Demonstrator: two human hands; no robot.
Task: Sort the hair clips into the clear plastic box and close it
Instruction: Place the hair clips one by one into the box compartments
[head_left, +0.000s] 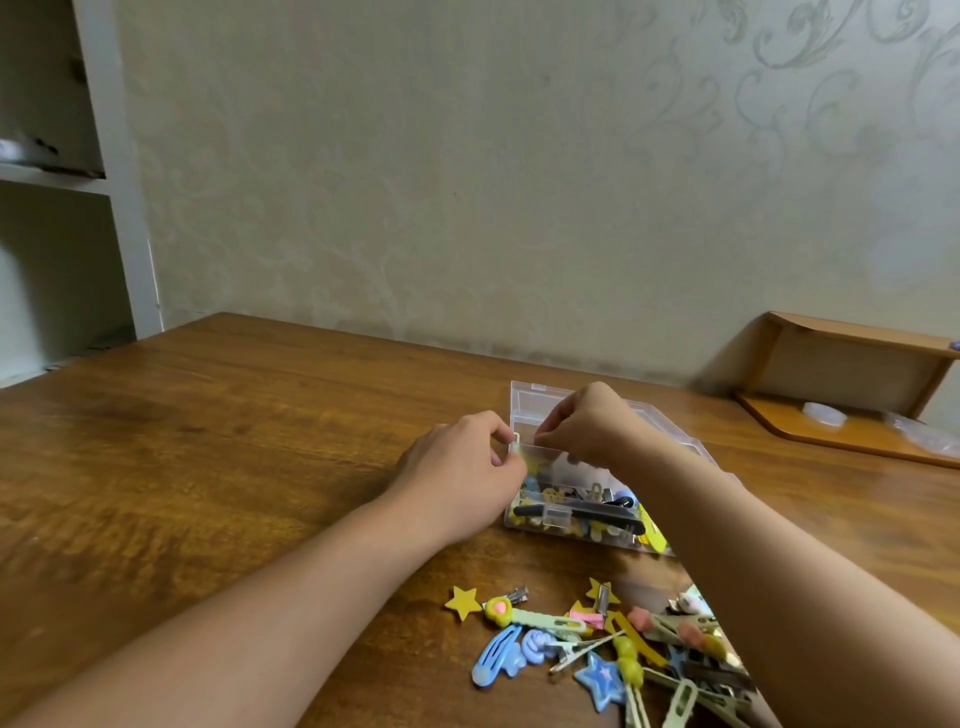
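The clear plastic box (576, 512) sits on the wooden surface (234, 441) just right of centre, lid (540, 402) swung back behind it, already holding a jumble of clips. Both hands meet at its far left corner. The left hand (462, 467) has finger and thumb curled and pinched at that corner, on the rim or on a small pale piece there; which of the two is too small to tell. The right hand (587, 423) hangs over the open box with fingers bunched downward, apparently pinching something small; I cannot tell what.

To do this step well, I would steady the box with the left hand so it does not slide, lower the clip in flat rather than dropping it, and press the contents down so nothing stands above the rim before the lid comes over.

The box is see-through and shallow, with a small latch tab (556, 517) on its near wall. Inside show a long black clip (582, 512), yellow pieces and metal clips.

A pile of hair clips (613, 649) lies nearer the person, well apart from the box: a yellow star (464, 601), a blue snap clip (493, 660), a blue star (600, 678). Much sorting seems left.
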